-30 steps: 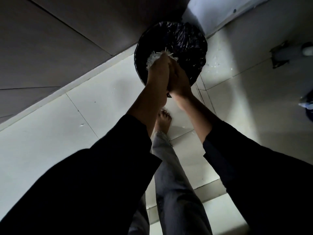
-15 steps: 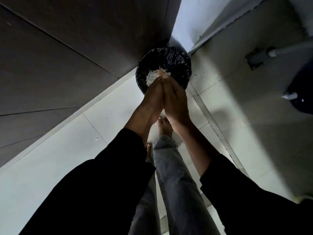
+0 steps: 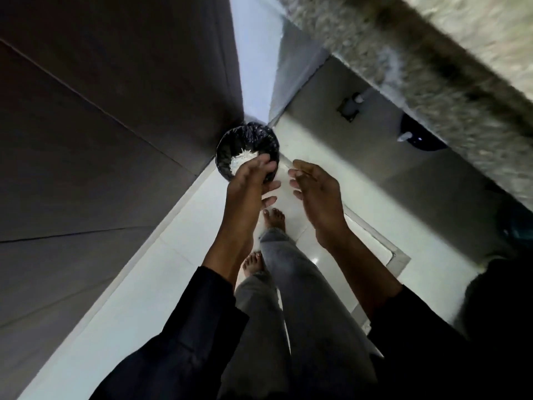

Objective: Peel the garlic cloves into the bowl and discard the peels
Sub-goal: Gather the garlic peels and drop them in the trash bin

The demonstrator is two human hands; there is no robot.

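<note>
A round bin lined with a black bag (image 3: 253,135) stands on the floor in the corner ahead of me. A pile of white garlic peels (image 3: 240,160) lies inside it. My left hand (image 3: 249,183) hovers over the bin's near rim with relaxed fingers and holds nothing. My right hand (image 3: 315,187) is apart from it, to the right of the bin, fingers loosely spread and empty. The bowl and the garlic cloves are out of view.
Dark cabinet panels (image 3: 101,140) rise on the left. A speckled stone counter edge (image 3: 432,62) runs along the upper right, blurred. My bare feet (image 3: 274,217) and grey trousers stand on pale floor tiles (image 3: 138,298) below the hands.
My hands were pressed together over the bin; now they have come apart and are empty. The peels lie in the bin. My head has risen, so the bin looks smaller.
</note>
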